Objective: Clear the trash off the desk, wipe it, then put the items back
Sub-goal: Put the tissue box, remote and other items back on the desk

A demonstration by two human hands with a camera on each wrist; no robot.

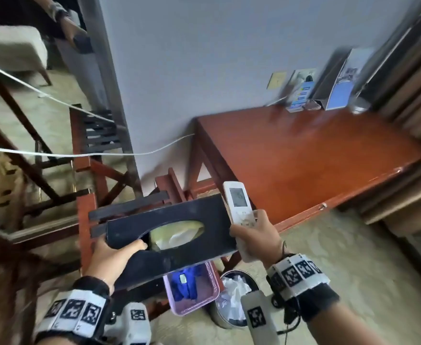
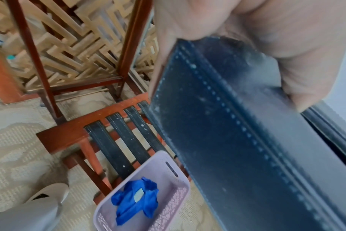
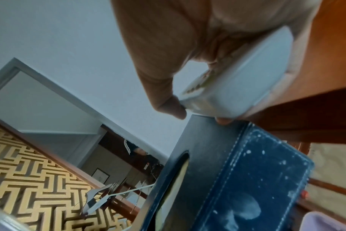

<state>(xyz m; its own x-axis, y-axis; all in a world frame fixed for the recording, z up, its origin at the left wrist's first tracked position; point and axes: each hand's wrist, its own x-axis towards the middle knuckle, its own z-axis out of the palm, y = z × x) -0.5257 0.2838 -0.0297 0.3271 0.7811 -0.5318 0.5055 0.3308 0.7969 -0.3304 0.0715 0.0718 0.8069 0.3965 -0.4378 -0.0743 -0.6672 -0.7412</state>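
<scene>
While left hand (image 1: 109, 257) grips tissue box (image 1: 169, 230) by its near end, right hand (image 1: 256, 235) clasps remote (image 1: 239, 202), beside desk (image 1: 304, 158).

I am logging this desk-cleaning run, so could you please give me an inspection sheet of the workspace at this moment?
Surface: red-brown desk, glossy, mostly bare; nothing seen on its near part.
Job's things: black tissue box held off the desk, tissue showing in its oval slot; white remote held upright; blue cloth lies in the pink basket on the floor.
Clutter: leaflets and cards stand along the desk's back edge; bin with white crumpled trash beside the basket.
Grippers: left hand grips the tissue box; right hand grips the remote.
Cables: white cable runs along the wall.
Surroundings: wooden luggage rack, patterned carpet, grey wall.
</scene>
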